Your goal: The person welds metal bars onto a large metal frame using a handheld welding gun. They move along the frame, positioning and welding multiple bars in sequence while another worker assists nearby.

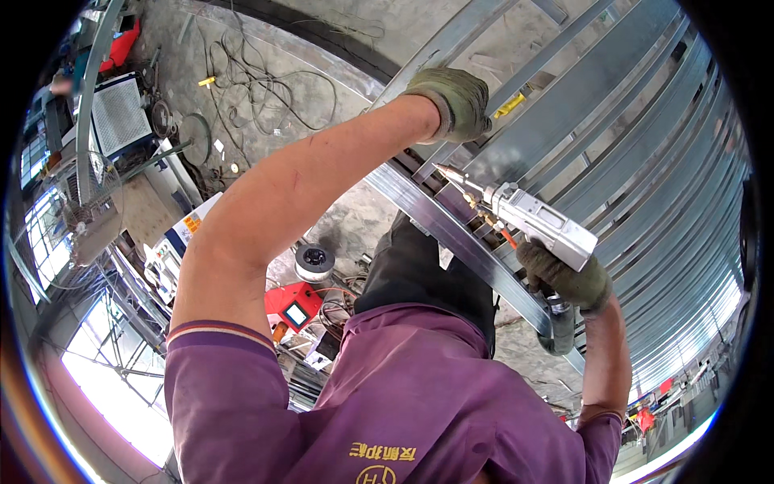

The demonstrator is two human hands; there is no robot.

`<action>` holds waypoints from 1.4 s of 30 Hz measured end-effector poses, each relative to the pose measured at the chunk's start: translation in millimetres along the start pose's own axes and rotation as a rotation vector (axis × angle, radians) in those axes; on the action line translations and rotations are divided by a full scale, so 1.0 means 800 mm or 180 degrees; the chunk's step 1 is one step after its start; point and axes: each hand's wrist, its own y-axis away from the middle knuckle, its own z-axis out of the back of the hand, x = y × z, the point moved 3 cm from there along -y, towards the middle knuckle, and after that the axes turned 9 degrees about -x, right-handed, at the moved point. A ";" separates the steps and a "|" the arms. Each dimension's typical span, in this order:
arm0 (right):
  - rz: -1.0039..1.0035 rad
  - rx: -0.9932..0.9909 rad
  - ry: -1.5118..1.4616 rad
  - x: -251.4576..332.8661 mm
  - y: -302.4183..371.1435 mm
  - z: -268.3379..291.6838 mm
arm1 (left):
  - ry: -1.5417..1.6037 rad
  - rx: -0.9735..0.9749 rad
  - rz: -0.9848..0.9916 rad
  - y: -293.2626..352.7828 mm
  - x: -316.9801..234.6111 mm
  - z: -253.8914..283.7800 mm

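My right hand (568,278), in a grey-green work glove, grips the handle of a silver handheld welding gun (542,219). Its pointed nozzle aims left, over the junction of the metal bars. Below that hand a connector and a thick grey hose (558,337) curve down. My gloved left hand (455,105) is closed, its fingers curled down over the metal slats near the nozzle; what lies inside its grasp is hidden. A long steel rail (476,250) runs diagonally under the gun, and parallel galvanized slats (613,97) spread to the right. Beside my left hand lies a small yellow item (509,105).
Tangled cables (258,89) lie on the concrete floor at the far left. A red box with a screen (293,306) and a wire spool (314,262) sit left of my legs. A fan (85,202) and a perforated panel (121,115) stand at the left.
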 end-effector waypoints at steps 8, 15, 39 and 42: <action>-0.0104 0.0321 -0.0396 -0.025 -0.009 0.010 | 0.0064 0.0090 0.0134 -0.007 0.001 -0.003; -0.0226 0.0425 0.0183 -0.003 -0.025 -0.013 | -0.0024 0.0089 0.0094 -0.010 -0.001 -0.003; 0.0140 0.0484 0.0233 0.012 -0.032 -0.028 | 0.0012 0.0092 0.0106 -0.011 -0.004 0.000; 0.0096 0.0434 0.0281 0.012 -0.029 -0.029 | -0.0006 0.0136 0.0123 -0.013 -0.003 -0.003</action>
